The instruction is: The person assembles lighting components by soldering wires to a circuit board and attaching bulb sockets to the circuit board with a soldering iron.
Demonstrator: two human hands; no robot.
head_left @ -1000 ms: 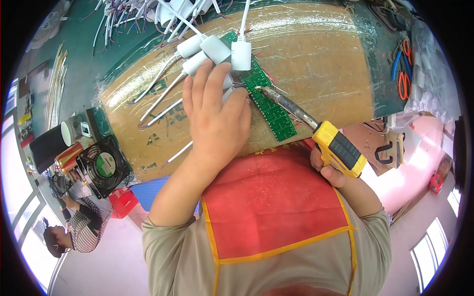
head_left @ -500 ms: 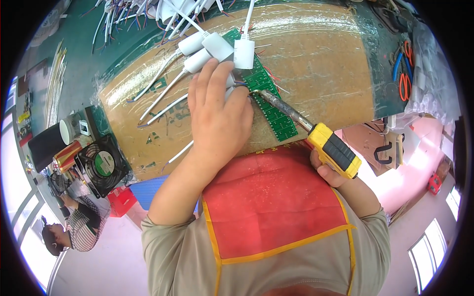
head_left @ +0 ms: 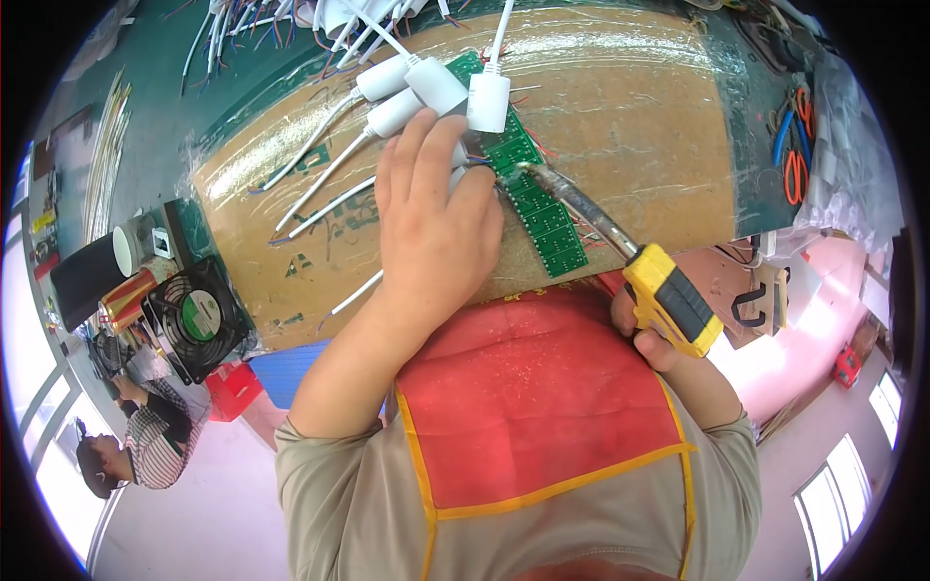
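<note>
My right hand (head_left: pixel 647 334) is wrapped round the grip of a yellow and black soldering gun (head_left: pixel 668 298). Its long metal barrel points up and left, the tip just over a strip of green circuit boards (head_left: pixel 539 208). My left hand (head_left: pixel 434 213) lies over a white cable housing (head_left: pixel 459 157), mostly hidden under the fingers. Thumb and forefinger are at that housing's end, where thin coloured wires (head_left: pixel 479 160) reach the board strip. Beyond my fingertips lie more white housings with cables (head_left: pixel 392 114), and one more housing (head_left: pixel 487 103) rests on the strip's far part.
A brown board (head_left: pixel 639 126) under clear film covers the green bench. Many white cables (head_left: pixel 262 19) are heaped at the far left. A black fan (head_left: pixel 197 320) stands at the left edge; orange and blue-handled tools (head_left: pixel 792 145) lie right. Another person (head_left: pixel 160 441) sits at the lower left.
The soldering gun has moved slightly right, and its tip has come away from the wire ends beside my left fingers. My left hand keeps its place on the housing.
</note>
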